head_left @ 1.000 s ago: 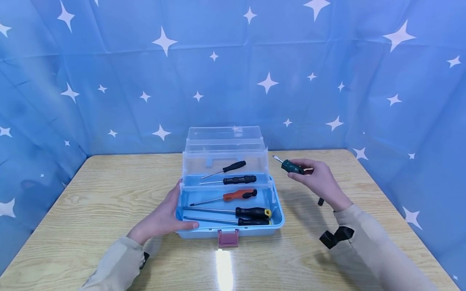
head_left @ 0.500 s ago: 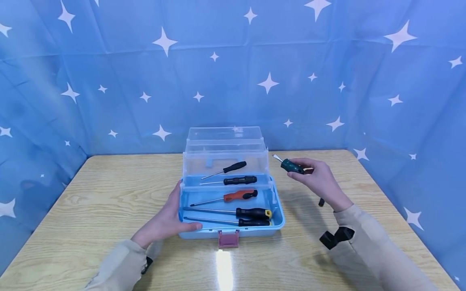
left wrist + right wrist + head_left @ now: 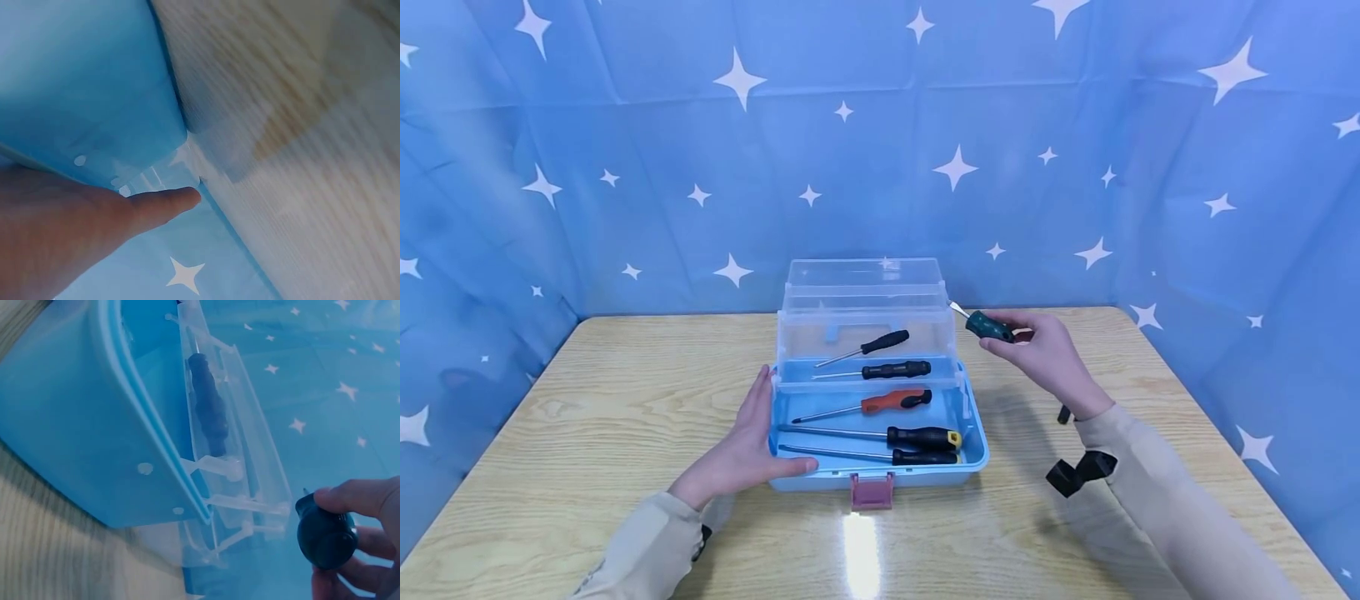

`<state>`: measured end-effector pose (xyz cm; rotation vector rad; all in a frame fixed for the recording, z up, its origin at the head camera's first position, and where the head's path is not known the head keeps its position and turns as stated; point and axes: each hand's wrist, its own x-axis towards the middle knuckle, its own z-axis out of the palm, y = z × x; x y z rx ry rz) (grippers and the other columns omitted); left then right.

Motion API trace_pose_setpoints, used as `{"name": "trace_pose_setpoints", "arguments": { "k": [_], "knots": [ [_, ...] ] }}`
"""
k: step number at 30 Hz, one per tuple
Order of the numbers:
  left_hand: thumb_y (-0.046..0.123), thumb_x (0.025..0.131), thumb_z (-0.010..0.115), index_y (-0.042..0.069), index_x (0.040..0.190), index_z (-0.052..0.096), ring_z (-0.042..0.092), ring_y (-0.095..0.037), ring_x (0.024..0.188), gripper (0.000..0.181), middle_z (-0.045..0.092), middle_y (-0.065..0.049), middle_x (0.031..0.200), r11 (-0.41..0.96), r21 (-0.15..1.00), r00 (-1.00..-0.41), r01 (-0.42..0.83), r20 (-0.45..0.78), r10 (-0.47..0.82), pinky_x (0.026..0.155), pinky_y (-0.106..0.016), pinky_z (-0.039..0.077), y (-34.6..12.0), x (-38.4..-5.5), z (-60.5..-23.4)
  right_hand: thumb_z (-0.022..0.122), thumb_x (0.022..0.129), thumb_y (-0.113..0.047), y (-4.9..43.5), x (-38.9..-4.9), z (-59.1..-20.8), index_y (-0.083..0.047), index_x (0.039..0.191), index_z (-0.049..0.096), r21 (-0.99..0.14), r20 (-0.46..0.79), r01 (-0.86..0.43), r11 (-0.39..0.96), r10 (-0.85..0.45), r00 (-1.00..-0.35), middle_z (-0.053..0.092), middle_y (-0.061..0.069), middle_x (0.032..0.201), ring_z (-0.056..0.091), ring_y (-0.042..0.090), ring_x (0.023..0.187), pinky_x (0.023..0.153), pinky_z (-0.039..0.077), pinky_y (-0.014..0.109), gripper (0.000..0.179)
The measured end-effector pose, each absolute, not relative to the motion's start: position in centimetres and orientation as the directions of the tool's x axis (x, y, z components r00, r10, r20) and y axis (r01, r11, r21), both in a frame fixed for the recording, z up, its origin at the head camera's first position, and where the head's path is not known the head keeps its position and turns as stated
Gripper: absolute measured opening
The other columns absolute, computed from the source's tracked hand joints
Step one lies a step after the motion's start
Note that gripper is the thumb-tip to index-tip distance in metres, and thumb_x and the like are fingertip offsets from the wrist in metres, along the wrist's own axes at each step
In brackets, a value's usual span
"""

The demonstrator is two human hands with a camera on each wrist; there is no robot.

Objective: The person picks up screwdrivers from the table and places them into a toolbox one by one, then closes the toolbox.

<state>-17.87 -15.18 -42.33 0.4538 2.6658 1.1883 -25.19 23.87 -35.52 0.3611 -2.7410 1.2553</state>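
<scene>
My right hand (image 3: 1037, 350) pinches a short screwdriver with a green handle (image 3: 988, 326) between thumb and fingers, to the right of the toolbox's raised clear lid. Its flat silver tip points up and left, beside the clear trays. In the right wrist view the dark handle end (image 3: 325, 534) shows beside the box. My left hand (image 3: 741, 454) rests on the left side of the light-blue toolbox (image 3: 925, 477), thumb over the front rim and fingers straight along the wall. Inside lie an orange screwdriver (image 3: 887, 402) and two black-and-yellow ones (image 3: 921, 438).
Clear trays (image 3: 865, 300) are folded out at the back, holding a small black screwdriver (image 3: 885, 341) and another black screwdriver (image 3: 897, 369). A purple latch (image 3: 871, 492) hangs in front. A small black object (image 3: 1063, 415) is below the right hand. A starry curtain (image 3: 880, 167) stands behind the table.
My right hand has moved the green screwdriver slightly up and left, towards the clear trays. My left hand has slid a little at the box's left side; the thumb lies further along the front rim.
</scene>
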Motion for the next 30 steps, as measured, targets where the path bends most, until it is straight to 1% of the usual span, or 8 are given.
{"name": "trace_pose_setpoints", "arguments": {
  "k": [3, 7, 10, 14, 20, 27, 30],
  "knots": [
    [0.048, 0.072, 0.081, 0.003, 0.152, -0.012, -0.003, -0.046, 0.141, 0.130, -0.015, -0.021, 0.157, 0.626, 0.753, -0.935, 0.202, -0.041, 0.352, 0.104, -0.069, 0.018, -15.2, -17.9, -42.3, 0.070, 0.090, -0.024, 23.5, -25.4, -35.0, -0.002, 0.127, 0.063, -0.734, 0.191, -0.261, 0.627, -0.178, -0.965, 0.063, 0.017, 0.116, 0.058, 0.028, 0.096, 0.075, 0.050, 0.032, 0.043],
    [0.047, 0.072, 0.081, 0.004, 0.152, -0.012, -0.001, -0.047, 0.141, 0.130, -0.014, -0.021, 0.157, 0.619, 0.757, -0.933, 0.211, -0.033, 0.357, 0.104, -0.069, 0.018, -15.2, -17.9, -42.3, 0.070, 0.091, -0.024, 23.0, -25.9, -34.5, -0.002, 0.126, 0.063, -0.729, 0.180, -0.262, 0.632, -0.193, -0.965, 0.063, 0.017, 0.115, 0.058, 0.029, 0.092, 0.071, 0.051, 0.034, 0.042],
    [0.047, 0.072, 0.081, 0.004, 0.152, -0.012, -0.001, -0.047, 0.141, 0.130, -0.014, -0.021, 0.157, 0.617, 0.757, -0.932, 0.215, -0.029, 0.361, 0.103, -0.070, 0.018, -15.3, -17.9, -42.4, 0.070, 0.091, -0.021, 22.6, -26.5, -34.3, -0.003, 0.125, 0.064, -0.711, 0.188, -0.284, 0.644, -0.215, -0.958, 0.064, 0.017, 0.111, 0.058, 0.029, 0.088, 0.068, 0.051, 0.036, 0.039],
    [0.047, 0.072, 0.081, 0.003, 0.152, -0.012, -0.001, -0.048, 0.140, 0.130, -0.014, -0.022, 0.157, 0.618, 0.755, -0.931, 0.219, -0.027, 0.363, 0.103, -0.070, 0.018, -15.3, -17.9, -42.5, 0.070, 0.090, -0.017, 22.0, -27.5, -34.1, -0.003, 0.124, 0.065, -0.683, 0.200, -0.318, 0.657, -0.251, -0.947, 0.065, 0.016, 0.111, 0.059, 0.029, 0.086, 0.066, 0.049, 0.037, 0.037],
    [0.049, 0.073, 0.080, 0.003, 0.152, -0.013, -0.001, -0.047, 0.141, 0.130, -0.014, -0.021, 0.157, 0.623, 0.752, -0.933, 0.216, -0.030, 0.359, 0.104, -0.069, 0.017, -15.4, -18.0, -42.7, 0.069, 0.091, -0.015, 21.1, -29.0, -33.7, -0.003, 0.126, 0.064, -0.656, 0.197, -0.348, 0.670, -0.292, -0.936, 0.064, 0.018, 0.115, 0.061, 0.030, 0.089, 0.067, 0.050, 0.037, 0.038],
    [0.048, 0.074, 0.080, 0.003, 0.152, -0.014, -0.001, -0.047, 0.141, 0.129, -0.015, -0.021, 0.156, 0.613, 0.759, -0.929, 0.218, -0.031, 0.369, 0.104, -0.069, 0.017, -15.3, -18.1, -42.8, 0.067, 0.092, -0.015, 20.3, -29.9, -33.2, -0.002, 0.128, 0.062, -0.655, 0.161, -0.339, 0.675, -0.314, -0.936, 0.061, 0.019, 0.122, 0.061, 0.032, 0.094, 0.072, 0.051, 0.039, 0.039],
    [0.048, 0.074, 0.079, 0.003, 0.151, -0.014, -0.002, -0.047, 0.141, 0.129, -0.016, -0.021, 0.156, 0.613, 0.760, -0.928, 0.215, -0.037, 0.372, 0.104, -0.068, 0.017, -15.3, -18.1, -42.7, 0.066, 0.092, -0.015, 19.9, -30.3, -32.9, -0.003, 0.130, 0.061, -0.651, 0.151, -0.338, 0.679, -0.321, -0.935, 0.060, 0.019, 0.123, 0.061, 0.031, 0.094, 0.070, 0.051, 0.039, 0.040]
  ]
}}
